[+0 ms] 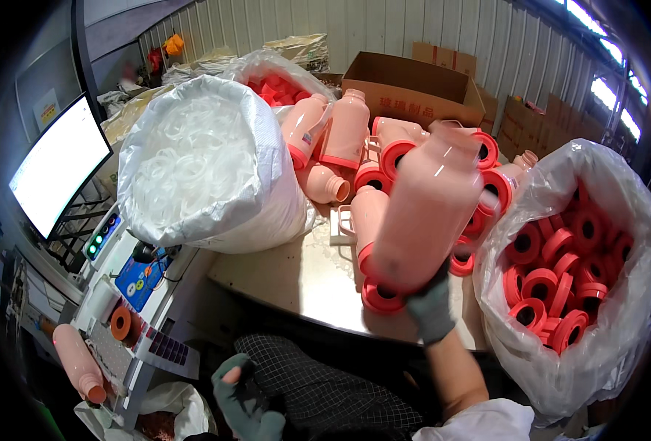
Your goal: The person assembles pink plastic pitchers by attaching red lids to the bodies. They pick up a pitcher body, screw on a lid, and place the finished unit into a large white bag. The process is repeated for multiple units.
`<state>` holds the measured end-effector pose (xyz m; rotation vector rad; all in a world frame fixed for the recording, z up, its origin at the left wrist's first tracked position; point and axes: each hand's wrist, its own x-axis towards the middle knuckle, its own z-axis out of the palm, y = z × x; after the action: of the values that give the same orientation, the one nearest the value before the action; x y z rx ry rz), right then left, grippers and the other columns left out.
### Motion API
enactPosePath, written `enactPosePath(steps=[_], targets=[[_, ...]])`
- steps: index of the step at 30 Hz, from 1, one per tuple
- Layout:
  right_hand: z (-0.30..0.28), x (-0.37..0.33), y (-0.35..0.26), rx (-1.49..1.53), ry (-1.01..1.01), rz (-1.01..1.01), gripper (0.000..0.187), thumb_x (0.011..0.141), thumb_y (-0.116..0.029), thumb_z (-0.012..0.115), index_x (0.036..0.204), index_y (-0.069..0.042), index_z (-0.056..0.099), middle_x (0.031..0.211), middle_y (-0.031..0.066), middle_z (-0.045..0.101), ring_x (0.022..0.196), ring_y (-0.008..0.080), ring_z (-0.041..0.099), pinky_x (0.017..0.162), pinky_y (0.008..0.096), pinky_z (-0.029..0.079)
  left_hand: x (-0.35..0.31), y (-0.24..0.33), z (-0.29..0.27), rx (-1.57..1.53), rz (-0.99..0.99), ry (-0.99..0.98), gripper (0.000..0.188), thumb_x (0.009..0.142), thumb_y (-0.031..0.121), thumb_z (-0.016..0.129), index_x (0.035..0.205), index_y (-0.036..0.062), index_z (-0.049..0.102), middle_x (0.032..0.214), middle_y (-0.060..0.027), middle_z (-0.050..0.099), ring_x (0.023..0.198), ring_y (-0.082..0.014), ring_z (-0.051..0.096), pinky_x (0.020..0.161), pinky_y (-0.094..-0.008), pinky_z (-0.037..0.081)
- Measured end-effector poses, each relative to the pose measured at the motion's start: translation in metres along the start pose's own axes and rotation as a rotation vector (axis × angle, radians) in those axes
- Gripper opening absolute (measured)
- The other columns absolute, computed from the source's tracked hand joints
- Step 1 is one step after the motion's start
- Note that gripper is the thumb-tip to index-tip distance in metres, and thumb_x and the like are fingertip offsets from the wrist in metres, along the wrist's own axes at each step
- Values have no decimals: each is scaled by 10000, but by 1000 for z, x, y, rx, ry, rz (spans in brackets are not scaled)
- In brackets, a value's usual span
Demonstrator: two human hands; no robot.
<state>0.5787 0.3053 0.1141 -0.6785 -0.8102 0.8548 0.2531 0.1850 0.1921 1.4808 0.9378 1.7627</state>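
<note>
Since the far left is mostly a lit monitor (61, 165), start just under it: a lone pink bottle (79, 364) lies on its side, with an orange-red roll (123, 325) near it. Next comes a white sack (278, 173) stuffed with clear rings (193, 158). Down front, the gloved left hand (246, 400) is by the lap, fingers loosely apart, nothing in it. On the pale worktop (289, 279) there's a jumble of pink bottles (346, 132), an open carton (414, 101) behind. The gloved right hand (432, 312) is clamped around the lower end of a blurry pink jug (432, 206), tilted neck-up in front of the jumble. Far right, a clear bag (502, 323) full of red ring-shaped parts (559, 288).
</note>
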Motion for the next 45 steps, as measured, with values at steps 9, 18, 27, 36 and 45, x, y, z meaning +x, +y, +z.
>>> enactPosePath(steps=[9, 18, 27, 36, 45], targets=[[-20, 217, -54, 47, 218, 31, 523, 1007, -384, 624, 1430, -90, 533, 1421, 117, 557, 1288, 318, 557, 1126, 457, 441, -22, -52, -19, 69, -411, -110, 523, 974, 218, 637, 1411, -28, 489, 1332, -164, 595, 1261, -262, 569, 1114, -429, 439], [-38, 73, 15, -1382, -413, -425, 757, 812, -63, 768, 1512, -198, 515, 1452, 201, 558, 1309, 344, 572, 1112, 415, 471, -43, -61, -42, 23, -657, -51, 363, 972, 75, 566, 1312, -49, 547, 1232, -159, 641, 1122, -205, 621, 1018, -363, 500], [-33, 1, -15, -717, -599, -53, 570, 948, -124, 713, 1475, -54, 509, 1415, 92, 608, 1248, 218, 612, 1034, 381, 530, -23, -65, -33, 177, -264, -58, 839, 928, 211, 717, 1598, 47, 239, 1540, -196, 392, 1379, -302, 456, 1140, -451, 403], [35, -73, 53, -411, -956, 374, 614, 955, -169, 726, 1508, -64, 479, 1459, 106, 567, 1314, 201, 561, 1073, 380, 489, -17, -59, -116, 586, 305, 2, 562, 945, 534, 669, 1337, 143, 575, 1320, -180, 551, 1150, -306, 584, 998, -436, 479], [135, -75, -29, -789, -1348, -87, 457, 990, -238, 634, 1376, 0, 577, 1075, 194, 736, 875, 390, 712, 796, 403, 569, -120, -139, -230, 470, -290, -514, 426, 979, 231, 633, 1364, 50, 607, 1367, -135, 630, 1279, -250, 590, 1074, -403, 472]])
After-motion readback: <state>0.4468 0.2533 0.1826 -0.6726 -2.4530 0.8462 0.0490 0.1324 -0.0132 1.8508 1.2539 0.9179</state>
